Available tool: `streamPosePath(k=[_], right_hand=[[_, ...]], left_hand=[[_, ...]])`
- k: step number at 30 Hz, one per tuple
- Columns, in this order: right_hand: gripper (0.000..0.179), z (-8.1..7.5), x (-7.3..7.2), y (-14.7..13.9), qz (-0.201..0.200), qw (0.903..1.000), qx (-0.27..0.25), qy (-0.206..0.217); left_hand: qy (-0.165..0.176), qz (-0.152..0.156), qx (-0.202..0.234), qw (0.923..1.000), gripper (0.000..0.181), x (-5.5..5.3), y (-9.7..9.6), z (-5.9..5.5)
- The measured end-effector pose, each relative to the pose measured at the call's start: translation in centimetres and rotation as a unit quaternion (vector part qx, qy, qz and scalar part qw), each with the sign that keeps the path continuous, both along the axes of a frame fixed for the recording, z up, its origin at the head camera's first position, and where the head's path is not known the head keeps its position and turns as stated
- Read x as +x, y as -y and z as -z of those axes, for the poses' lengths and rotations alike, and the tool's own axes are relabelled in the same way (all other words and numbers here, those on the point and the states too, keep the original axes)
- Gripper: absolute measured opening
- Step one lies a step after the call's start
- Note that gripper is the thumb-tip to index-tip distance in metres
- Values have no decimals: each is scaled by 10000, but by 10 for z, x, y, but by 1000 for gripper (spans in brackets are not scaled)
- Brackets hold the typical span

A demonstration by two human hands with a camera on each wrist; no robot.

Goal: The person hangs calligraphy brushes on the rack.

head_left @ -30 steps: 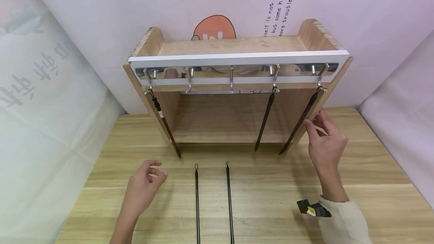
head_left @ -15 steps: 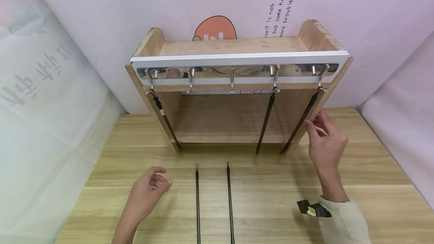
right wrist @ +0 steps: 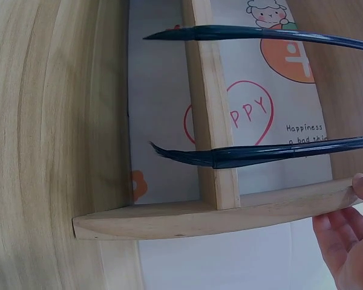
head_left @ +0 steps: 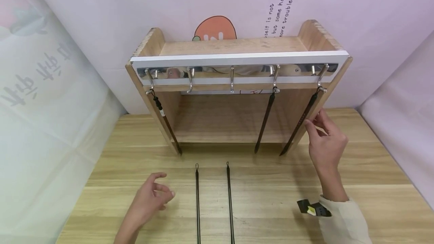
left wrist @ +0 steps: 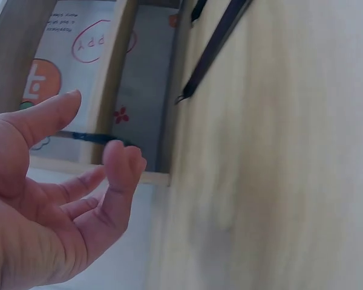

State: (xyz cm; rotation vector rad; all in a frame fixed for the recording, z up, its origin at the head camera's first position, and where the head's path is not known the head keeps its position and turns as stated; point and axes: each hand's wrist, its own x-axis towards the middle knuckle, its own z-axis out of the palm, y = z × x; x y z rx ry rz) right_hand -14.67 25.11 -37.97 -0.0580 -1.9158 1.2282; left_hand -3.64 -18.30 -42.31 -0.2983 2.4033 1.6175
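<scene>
Three calligraphy brushes hang by loops from a wooden shelf's hooks: one at far left, one on the fourth hook and one at far right. Two more brushes, a left one and a right one, lie side by side on the table. My left hand hovers left of them, fingers loosely bent around nothing. With thumb and fingers, my right hand grips the right side panel of the shelf. Bristle tips of two hanging brushes show in the right wrist view.
The wooden shelf stands at the back of the wood-grain table, and its front rail carries several metal hooks. The second and middle hooks bear no brush. Printed white sheets enclose the back and sides.
My left hand has drawn nearer to me and slightly right. The far-left and fourth-hook brushes sway a little. My right hand keeps its hold on the panel.
</scene>
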Motion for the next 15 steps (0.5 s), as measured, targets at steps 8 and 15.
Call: streamPosePath(k=[8,15], right_hand=[[42,-2,0,1,50,10000,-6,68],[41,-4,0,4,-7,10000,-81,26]], left_hand=[[287,283,335,9986,72,4,-2,19],[307,321,-132,9989,75,10,-14,28]])
